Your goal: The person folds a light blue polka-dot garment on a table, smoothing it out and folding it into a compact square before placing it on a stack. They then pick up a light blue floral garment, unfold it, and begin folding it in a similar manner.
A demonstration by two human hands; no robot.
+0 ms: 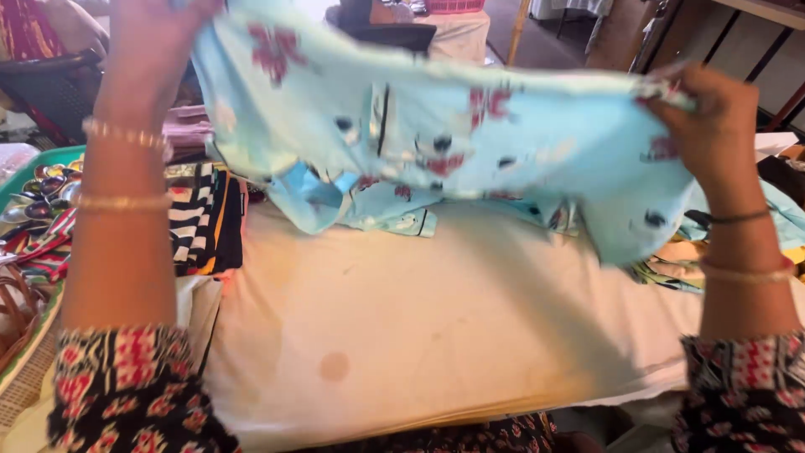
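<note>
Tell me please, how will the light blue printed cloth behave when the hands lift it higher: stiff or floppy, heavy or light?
Probably floppy: the light blue cloth sags between the left hand and the right hand, and its lower folds drape onto the cream padded table. It seems light, since a pinch at each edge holds it up. It would likely crumple if released.

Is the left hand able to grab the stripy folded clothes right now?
Probably not right away: the left hand is up high gripping the blue cloth. The striped clothes lie uncovered below it, though.
</note>
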